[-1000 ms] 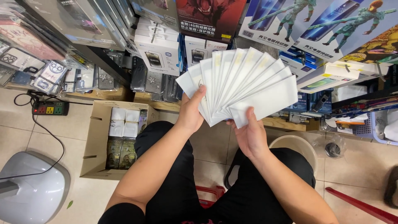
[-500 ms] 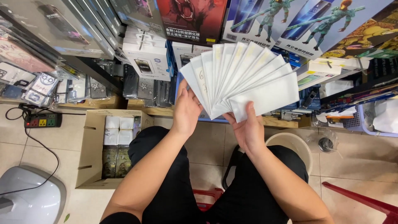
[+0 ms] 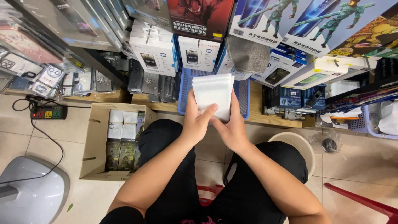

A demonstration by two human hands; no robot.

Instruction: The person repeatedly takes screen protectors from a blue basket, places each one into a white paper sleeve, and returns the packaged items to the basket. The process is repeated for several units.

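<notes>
White packets (image 3: 213,94) are squared up into one neat stack, held in front of the person over the lap and just in front of a blue basket (image 3: 244,93) on the wooden shelf. Left hand (image 3: 198,117) is wrapped round the stack's left edge with the thumb pressed across the front, and the right hand (image 3: 233,124) is clamped on the right edge and bottom, so both are gripping the same stack. Off to the left on the tiled floor there's an open cardboard box (image 3: 96,141) with small white and dark boxes inside, a power strip (image 3: 48,112) just behind it, and a white bucket (image 3: 299,143) by the right knee.
</notes>
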